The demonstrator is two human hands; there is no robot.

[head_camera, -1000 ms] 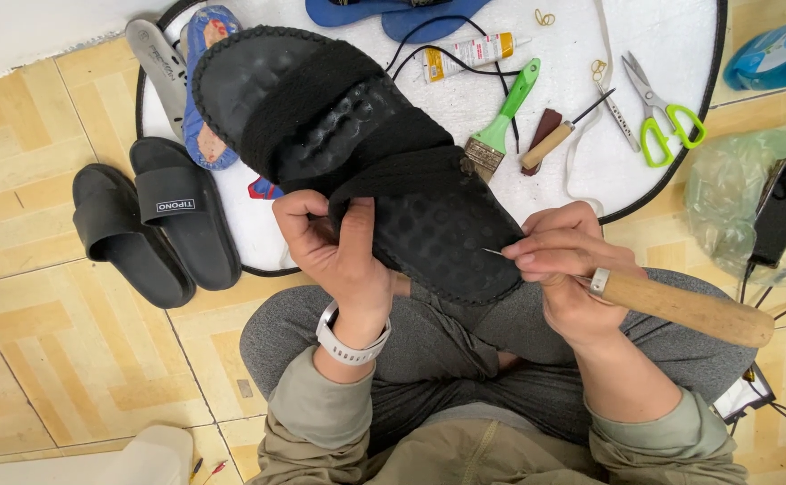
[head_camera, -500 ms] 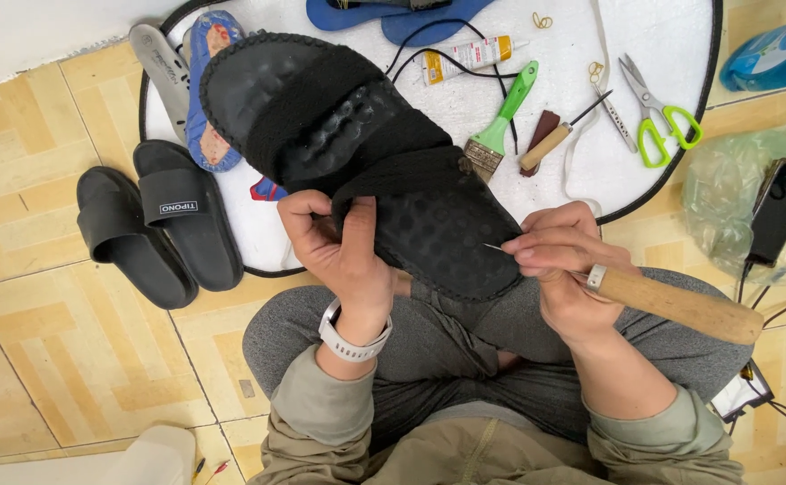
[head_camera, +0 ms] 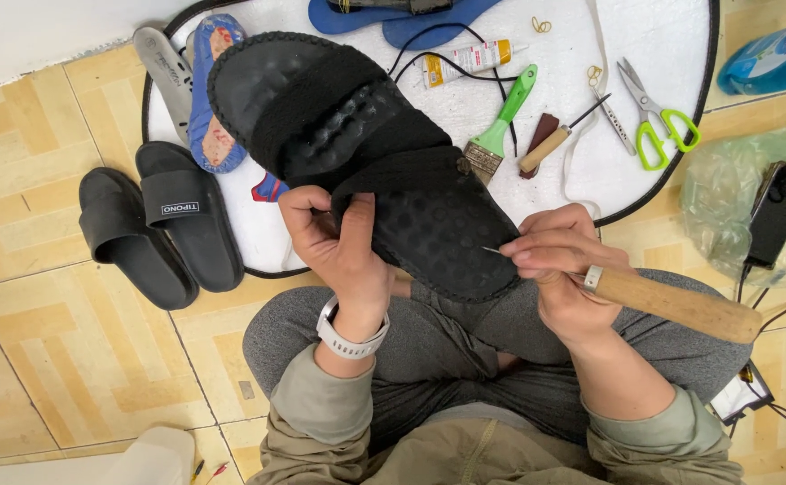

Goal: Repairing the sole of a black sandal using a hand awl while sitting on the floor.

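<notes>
Sandal (head_camera: 366, 153) rests on my lap, sole up, left hand (head_camera: 339, 242) closed around its strap edge. Right hand (head_camera: 559, 260) grips the wooden awl (head_camera: 671, 301), needle at the rim (near my left fingers); a slip could prick them, I judge.

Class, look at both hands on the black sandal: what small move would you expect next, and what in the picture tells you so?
Probably pushing the awl tip through the black sandal edge. The right hand pinches its thin point against the sole rim, while the left hand grips the strap side, steadying it.
</notes>
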